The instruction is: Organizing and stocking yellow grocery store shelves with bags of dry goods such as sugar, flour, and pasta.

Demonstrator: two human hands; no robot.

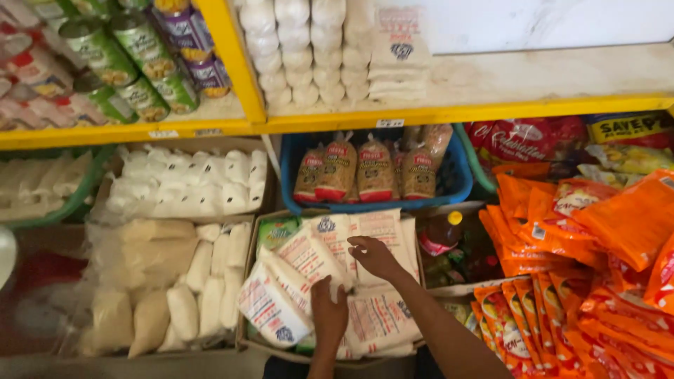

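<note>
A cardboard box point(248, 281) on the low shelf holds several white paper packets with red print point(379, 319). My left hand point(328, 312) comes up from the bottom edge and grips one tilted white packet point(309, 261) at its lower end. Just beyond it, my right hand point(375, 258) lies over the flat packets at the back of the box, fingers apart, fingertips pressing on a packet point(382, 226). Another white packet point(270, 305) leans at the box's left side.
A blue basket point(460, 179) of bagged brown goods stands behind the box. Clear bags of white and beige powder point(189, 281) lie to the left, orange packets point(562, 245) to the right. A bottle point(442, 235) stands beside the box. The yellow shelf edge point(421, 114) carries cans point(133, 63) and white bags.
</note>
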